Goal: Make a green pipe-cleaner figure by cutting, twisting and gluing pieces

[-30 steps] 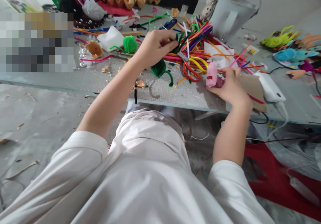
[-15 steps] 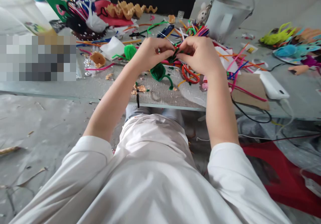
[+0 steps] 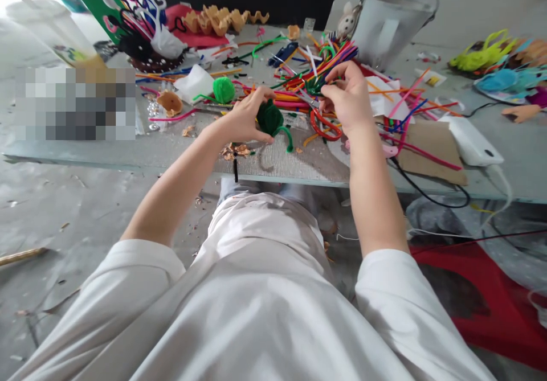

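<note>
**Apart, and each gripping something green**

The left hand was arched over the table with its wrist low, its fingers and thumb curved around a dark green pipe-cleaner coil. The coil sat just left of the red-handled scissors, resting on the table, with a thin green tail curling down and to the right from it. The right hand was raised above the scissors, well apart from the left, its forearm nearly upright in the view. Its thumb and fingers were pinched together on a small green pipe-cleaner twist, which lay just above the scissors' handles, partly hidden by those fingers.

Beyond the scissors spread a heap of multicoloured pipe cleaners, with a metal bucket and a small plush rabbit behind it. To the left of the scissors, past the coil, sat a green yarn ball. To their right lay a cardboard piece and a white power bank. Below them, wood shavings lay near the edge of the grey table.
</note>
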The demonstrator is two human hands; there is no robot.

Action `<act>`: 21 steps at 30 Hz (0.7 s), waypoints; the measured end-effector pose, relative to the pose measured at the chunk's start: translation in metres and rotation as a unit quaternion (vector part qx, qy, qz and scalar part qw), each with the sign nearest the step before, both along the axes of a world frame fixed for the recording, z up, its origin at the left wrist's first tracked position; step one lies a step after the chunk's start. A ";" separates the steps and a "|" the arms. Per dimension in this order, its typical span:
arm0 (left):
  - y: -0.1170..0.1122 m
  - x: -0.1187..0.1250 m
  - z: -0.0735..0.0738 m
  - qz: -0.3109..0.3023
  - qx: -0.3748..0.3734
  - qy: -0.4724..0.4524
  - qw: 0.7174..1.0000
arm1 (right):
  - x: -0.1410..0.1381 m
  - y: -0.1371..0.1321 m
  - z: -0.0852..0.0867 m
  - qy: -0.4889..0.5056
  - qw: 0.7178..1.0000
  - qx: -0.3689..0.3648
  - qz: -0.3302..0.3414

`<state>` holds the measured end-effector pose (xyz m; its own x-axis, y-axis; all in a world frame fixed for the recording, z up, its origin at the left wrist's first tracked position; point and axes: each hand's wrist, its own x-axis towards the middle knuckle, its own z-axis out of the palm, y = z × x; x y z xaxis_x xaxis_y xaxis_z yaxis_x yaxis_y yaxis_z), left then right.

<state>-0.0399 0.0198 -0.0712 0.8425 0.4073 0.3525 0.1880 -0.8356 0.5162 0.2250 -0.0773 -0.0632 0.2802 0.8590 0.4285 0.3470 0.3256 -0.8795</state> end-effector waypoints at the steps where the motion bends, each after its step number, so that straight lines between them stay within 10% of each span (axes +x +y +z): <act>1: -0.001 0.004 -0.003 0.012 0.002 -0.013 1.000 | -0.003 -0.002 0.001 -0.009 1.000 0.002 0.001; 6: 0.002 0.015 -0.007 0.023 -0.102 -0.110 0.988 | -0.013 -0.010 0.009 0.013 0.999 0.012 0.027; 13: -0.010 0.012 0.012 -0.016 -0.365 -0.222 0.904 | -0.017 -0.025 0.018 0.057 0.996 0.034 0.056; 21: -0.018 0.003 0.024 -0.039 -0.435 -0.189 0.880 | -0.015 -0.025 0.018 0.004 0.998 0.065 -0.009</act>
<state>-0.0369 0.0020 -0.0476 0.7700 0.6070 0.1968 -0.1747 -0.0962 0.9799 0.2099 -0.1019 -0.0452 0.2981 0.7911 0.5341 0.3467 0.4316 -0.8328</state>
